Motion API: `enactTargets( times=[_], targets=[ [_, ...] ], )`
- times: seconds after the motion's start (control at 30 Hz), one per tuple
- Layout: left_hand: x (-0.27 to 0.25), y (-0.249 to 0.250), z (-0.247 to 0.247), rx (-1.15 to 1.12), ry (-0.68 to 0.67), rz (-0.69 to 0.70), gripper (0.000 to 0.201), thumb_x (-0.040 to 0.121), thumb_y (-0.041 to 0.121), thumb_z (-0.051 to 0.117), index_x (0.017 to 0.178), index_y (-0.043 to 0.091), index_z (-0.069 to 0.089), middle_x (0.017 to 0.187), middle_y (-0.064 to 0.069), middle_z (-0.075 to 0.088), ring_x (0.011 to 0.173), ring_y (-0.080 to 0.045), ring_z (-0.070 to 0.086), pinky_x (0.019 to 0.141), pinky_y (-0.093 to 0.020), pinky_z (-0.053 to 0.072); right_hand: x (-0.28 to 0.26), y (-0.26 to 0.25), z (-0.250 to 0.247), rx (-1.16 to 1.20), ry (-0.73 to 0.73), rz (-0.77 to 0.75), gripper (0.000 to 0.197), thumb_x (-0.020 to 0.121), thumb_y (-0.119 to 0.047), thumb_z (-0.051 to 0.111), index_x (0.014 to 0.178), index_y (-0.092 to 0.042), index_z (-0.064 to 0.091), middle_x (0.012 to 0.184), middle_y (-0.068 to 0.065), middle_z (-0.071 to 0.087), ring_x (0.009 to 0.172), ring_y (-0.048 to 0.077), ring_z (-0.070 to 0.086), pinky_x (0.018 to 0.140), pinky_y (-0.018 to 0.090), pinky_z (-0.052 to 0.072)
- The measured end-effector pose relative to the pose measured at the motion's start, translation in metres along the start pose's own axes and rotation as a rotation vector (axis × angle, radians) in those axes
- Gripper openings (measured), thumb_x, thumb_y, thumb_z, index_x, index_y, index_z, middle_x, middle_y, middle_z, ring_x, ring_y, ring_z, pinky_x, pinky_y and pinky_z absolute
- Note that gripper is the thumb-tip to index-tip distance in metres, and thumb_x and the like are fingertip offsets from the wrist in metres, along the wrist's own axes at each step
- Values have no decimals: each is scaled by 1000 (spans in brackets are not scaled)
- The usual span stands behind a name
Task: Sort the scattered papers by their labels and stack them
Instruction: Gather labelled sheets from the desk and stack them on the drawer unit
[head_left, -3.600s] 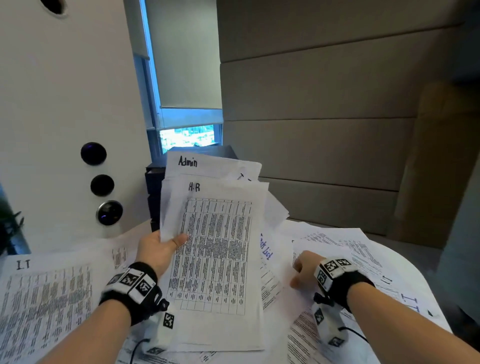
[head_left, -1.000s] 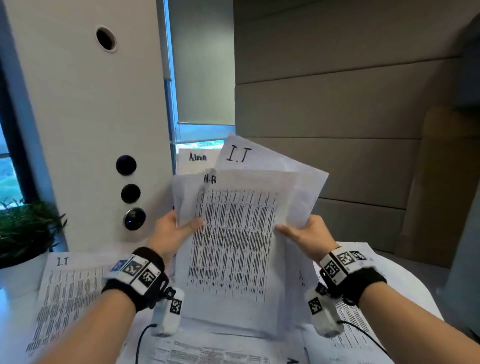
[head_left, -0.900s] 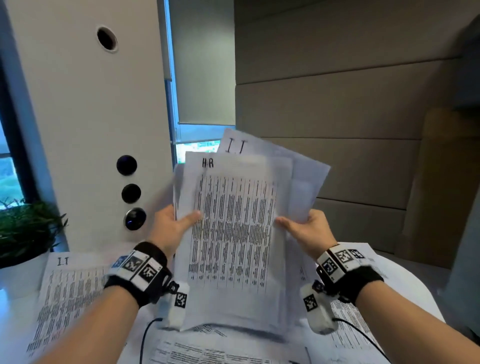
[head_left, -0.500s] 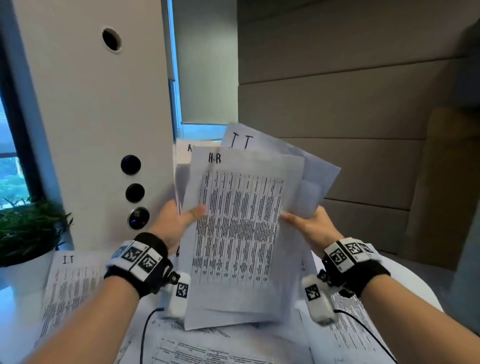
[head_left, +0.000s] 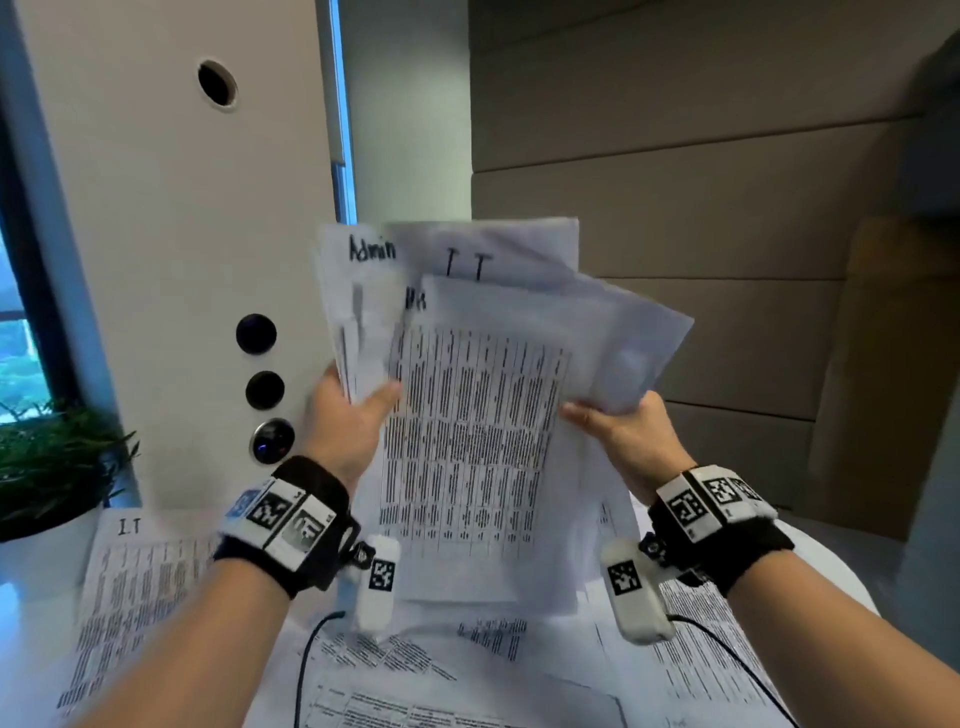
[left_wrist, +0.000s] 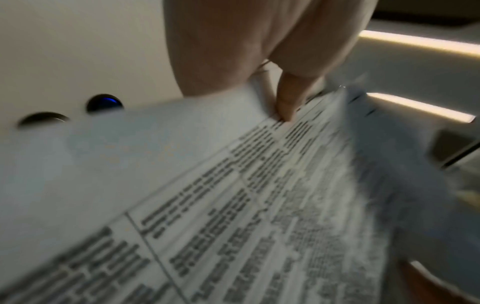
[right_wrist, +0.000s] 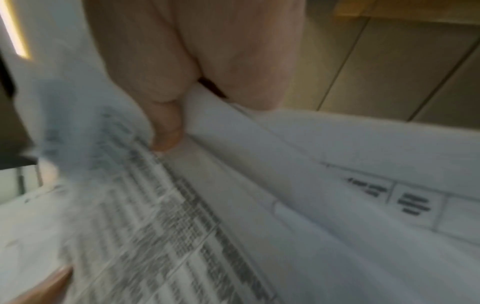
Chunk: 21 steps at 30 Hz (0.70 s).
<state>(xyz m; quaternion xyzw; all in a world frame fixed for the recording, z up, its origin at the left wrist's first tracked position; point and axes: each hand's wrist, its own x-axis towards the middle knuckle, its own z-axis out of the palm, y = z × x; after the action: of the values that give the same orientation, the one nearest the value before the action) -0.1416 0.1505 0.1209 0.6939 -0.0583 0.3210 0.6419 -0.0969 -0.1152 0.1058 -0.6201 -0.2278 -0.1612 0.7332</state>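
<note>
Both hands hold a fanned bundle of printed papers (head_left: 467, 415) upright above the table. My left hand (head_left: 353, 415) grips its left edge, thumb on the front sheet. My right hand (head_left: 618, 431) pinches the right edge. The front sheet (head_left: 478, 441) carries a blurred label and a dense table. Behind it shows a sheet marked I.T (head_left: 467, 262), and further left one marked Admin (head_left: 371, 249). In the left wrist view the thumb (left_wrist: 288, 98) presses on the printed sheet (left_wrist: 233, 205). In the right wrist view the thumb (right_wrist: 166, 127) clamps the sheets (right_wrist: 259, 205).
More printed sheets cover the white table (head_left: 31, 649), among them one labelled I.T (head_left: 140, 587) at the left. A potted plant (head_left: 47, 457) stands at the far left. A white column with round dark buttons (head_left: 257, 332) rises behind the table. Cables (head_left: 306, 665) hang from the wristbands.
My right hand came up off the table and took the bundle's right edge. The sheets have since fanned out, so the Admin and I.T labels show wider behind the front sheet.
</note>
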Motion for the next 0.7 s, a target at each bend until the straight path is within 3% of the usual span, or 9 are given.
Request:
enactTargets(
  times=[0.03, 0.1, 0.23, 0.3, 0.4, 0.5, 0.57, 0.63, 0.7],
  targets=[
    [-2, 10, 6, 10, 13, 73, 36, 88, 14, 66, 122, 12, 55, 108, 2, 68, 100, -9, 65, 89, -25, 52, -1, -7, 6, -35, 48, -41, 19, 74, -2, 77, 87, -13, 70, 87, 3, 74, 78, 8, 71, 68, 24, 56],
    [-7, 28, 21, 86, 36, 188, 28, 92, 8, 58, 119, 17, 59, 101, 7, 68, 90, -1, 66, 75, -12, 52, -3, -17, 17, -50, 133, -90, 12, 83, 2, 68, 85, -10, 68, 79, -3, 70, 66, -1, 68, 61, 18, 54],
    [-21, 27, 41, 82, 152, 289, 28, 90, 6, 60, 117, 14, 60, 98, 6, 66, 82, 7, 62, 72, -6, 50, -12, -22, 30, -60, 120, -164, 16, 86, -3, 67, 95, -16, 67, 88, -11, 69, 74, -8, 66, 65, 9, 50],
    [-26, 14, 42, 10, 172, 224, 35, 85, 5, 67, 117, 15, 57, 100, 9, 66, 85, 10, 62, 74, -7, 51, -16, -17, 25, -79, 113, -152, 24, 85, -12, 70, 108, -15, 65, 100, -8, 71, 88, -2, 68, 74, 13, 54],
    [-31, -4, 32, -45, 153, 86, 46, 76, 12, 78, 116, 12, 55, 100, 10, 66, 84, 8, 63, 66, -6, 51, -13, 2, 7, -97, 214, -83, 45, 81, -27, 75, 121, -18, 58, 114, -3, 69, 99, 4, 66, 87, 25, 54],
    [-28, -26, 23, 23, 49, -23, 64, 63, 34, 85, 117, 13, 58, 102, 2, 71, 93, -9, 69, 78, -25, 58, -13, 19, -2, -45, 212, -1, 61, 73, -40, 78, 125, -19, 53, 114, -2, 69, 99, 8, 68, 89, 34, 55],
    [-30, -33, 23, 60, -33, -62, 76, 55, 47, 87, 116, 10, 61, 102, 0, 73, 95, -12, 70, 88, -37, 56, -16, 24, 3, -49, 137, 5, 75, 66, -48, 81, 128, -21, 49, 115, -2, 68, 101, 9, 67, 87, 34, 56],
    [-31, -36, 24, 54, -47, -54, 76, 56, 47, 87, 115, 6, 62, 102, -2, 73, 95, -11, 70, 90, -35, 55, -16, 25, 10, -95, 37, -3, 78, 66, -45, 81, 130, -22, 45, 117, 0, 65, 103, 10, 66, 82, 27, 56],
    [-29, -36, 24, 7, -7, -31, 57, 65, 28, 85, 113, 10, 61, 99, 1, 73, 91, -4, 70, 84, -23, 56, -11, 25, 11, -85, 34, -31, 73, 66, -42, 80, 127, -20, 45, 115, 5, 65, 102, 15, 67, 81, 30, 57]
  ],
)
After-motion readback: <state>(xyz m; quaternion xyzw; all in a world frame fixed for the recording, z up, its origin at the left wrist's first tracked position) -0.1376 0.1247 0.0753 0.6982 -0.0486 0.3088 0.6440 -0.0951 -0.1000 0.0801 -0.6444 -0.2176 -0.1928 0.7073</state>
